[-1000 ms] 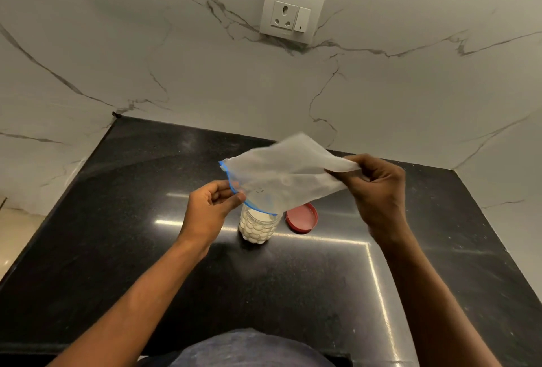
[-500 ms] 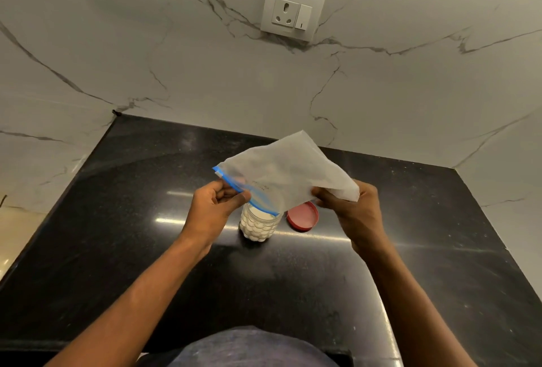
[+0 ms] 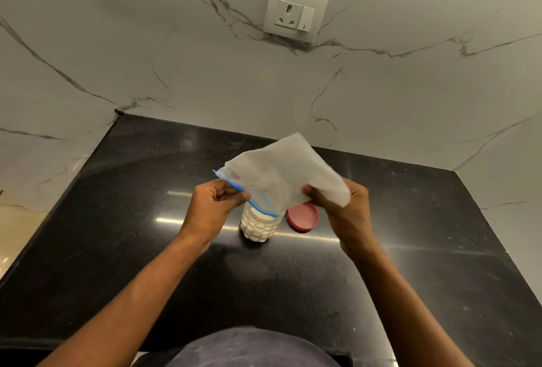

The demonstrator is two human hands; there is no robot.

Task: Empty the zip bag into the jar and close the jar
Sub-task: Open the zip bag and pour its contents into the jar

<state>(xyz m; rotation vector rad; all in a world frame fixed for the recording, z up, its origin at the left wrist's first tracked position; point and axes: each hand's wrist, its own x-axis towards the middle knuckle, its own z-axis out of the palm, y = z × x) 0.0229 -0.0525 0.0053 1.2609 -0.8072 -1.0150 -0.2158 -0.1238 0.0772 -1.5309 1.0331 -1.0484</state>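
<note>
While our left hand [image 3: 215, 205] pinches the blue zip edge of the zip bag [image 3: 281, 174] as before, our right hand [image 3: 341, 211] has dropped from its raised spot and now grips the bag's bottom corner lower down. The bag's mouth hangs over the open jar [image 3: 258, 225] on the black counter [image 3: 117, 249], the red lid [image 3: 303, 217] just beside it, unmoved.
</note>
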